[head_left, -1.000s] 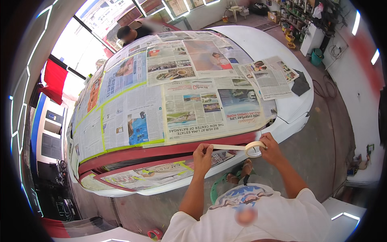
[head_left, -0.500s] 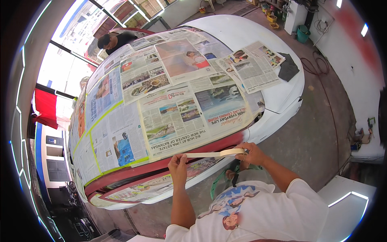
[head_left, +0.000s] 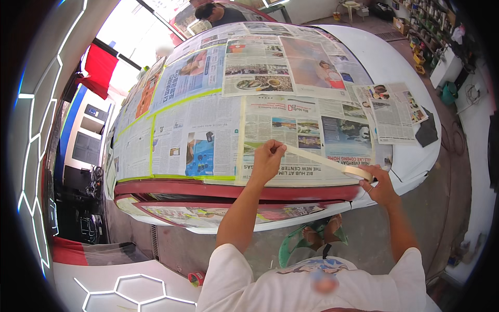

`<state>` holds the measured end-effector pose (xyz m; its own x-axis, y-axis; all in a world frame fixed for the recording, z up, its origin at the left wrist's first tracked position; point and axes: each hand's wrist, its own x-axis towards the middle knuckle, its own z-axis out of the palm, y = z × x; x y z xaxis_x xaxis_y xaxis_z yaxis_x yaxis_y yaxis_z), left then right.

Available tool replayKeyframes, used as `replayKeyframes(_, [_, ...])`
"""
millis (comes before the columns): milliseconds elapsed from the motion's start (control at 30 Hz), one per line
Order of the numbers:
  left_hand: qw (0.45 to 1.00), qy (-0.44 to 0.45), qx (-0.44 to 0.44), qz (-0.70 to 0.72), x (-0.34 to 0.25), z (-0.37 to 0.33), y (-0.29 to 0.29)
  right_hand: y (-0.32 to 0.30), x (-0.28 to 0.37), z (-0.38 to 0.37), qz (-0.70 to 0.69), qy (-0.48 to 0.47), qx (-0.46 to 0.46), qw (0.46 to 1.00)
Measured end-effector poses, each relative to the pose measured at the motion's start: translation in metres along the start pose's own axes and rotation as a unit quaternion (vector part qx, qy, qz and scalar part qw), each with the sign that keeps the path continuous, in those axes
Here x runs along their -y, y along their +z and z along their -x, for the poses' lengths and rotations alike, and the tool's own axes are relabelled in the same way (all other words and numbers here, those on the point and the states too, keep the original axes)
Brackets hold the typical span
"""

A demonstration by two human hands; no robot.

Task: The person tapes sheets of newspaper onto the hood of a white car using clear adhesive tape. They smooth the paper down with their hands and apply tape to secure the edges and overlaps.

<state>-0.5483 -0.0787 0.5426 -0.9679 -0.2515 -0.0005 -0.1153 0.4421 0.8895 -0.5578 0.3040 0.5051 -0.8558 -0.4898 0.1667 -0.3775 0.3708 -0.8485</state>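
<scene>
A strip of cream masking tape (head_left: 314,157) is stretched out above the newspaper sheets (head_left: 260,115) that cover the car. Its free end is pinched in the fingertips of my left hand (head_left: 268,160). At the other end, my right hand (head_left: 382,186) grips the tape roll (head_left: 357,173). The strip slants down to the right between my hands. Yellow-green tape (head_left: 152,148) and paler tape join the sheets underneath. Below the papered area, a red body edge (head_left: 208,190) of the car is bare.
Loose newspaper pages (head_left: 392,117) and a dark grey cloth (head_left: 427,129) lie on the car's white panel (head_left: 384,62). Across the car, another person (head_left: 223,14) leans near it. My feet are on a green stool (head_left: 285,250). Shelves (head_left: 429,23) line the far right.
My hands have moved from the car's near edge to over the newspapers, and the tape strip between them is longer. My view has shifted, with the car nearer the middle.
</scene>
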Motion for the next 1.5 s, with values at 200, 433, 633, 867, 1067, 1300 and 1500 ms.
replayKeyframes(200, [0.99,-0.08,-0.029,0.114,0.007,-0.044,-0.025,0.002,-0.013,-0.112,-0.27,0.002,-0.079,0.96])
replayKeyframes(433, [0.982,-0.081,-0.088,0.144,0.032,-0.038,-0.035,0.012,-0.015,-0.134,-0.106,-0.019,0.011,0.994])
replayKeyframes(633, [0.998,-0.005,-0.06,0.006,0.039,-0.015,-0.035,0.022,-0.016,-0.099,-0.072,-0.032,0.033,0.996])
replayKeyframes(867, [0.999,-0.027,-0.031,0.016,0.024,-0.024,-0.02,0.025,-0.028,-0.057,-0.107,0.026,0.01,0.994])
replayKeyframes(1067, [0.999,-0.035,-0.009,0.015,0.025,-0.019,0.0,0.017,-0.039,-0.032,-0.116,0.04,-0.014,0.992])
replayKeyframes(1300, [0.998,-0.019,-0.034,-0.047,0.023,0.003,0.017,0.002,-0.065,-0.021,-0.107,0.002,-0.013,0.994])
replayKeyframes(1500, [0.998,-0.01,-0.043,-0.041,0.042,0.016,0.025,0.007,-0.076,-0.023,-0.151,0.025,0.018,0.988])
